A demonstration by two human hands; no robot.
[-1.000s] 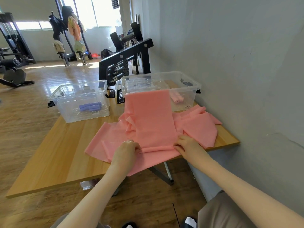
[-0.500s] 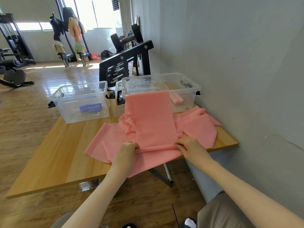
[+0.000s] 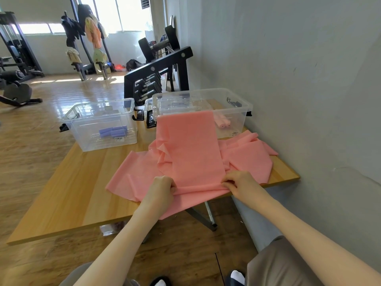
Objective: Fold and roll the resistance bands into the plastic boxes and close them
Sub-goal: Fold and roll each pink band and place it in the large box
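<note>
both hands pinch the thin, creased pink band (image 3: 191, 149) — wood table (image 3: 68, 186).

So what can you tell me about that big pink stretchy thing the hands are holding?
The pink band is a wide, thin sheet that looks soft and matte. It lies spread and rumpled over the near right part of the wooden table, with one smooth strip running up against the front of the clear box on the right. Its near end hangs over the table edge. The left hand and right hand each pinch a fold near that edge.
</note>
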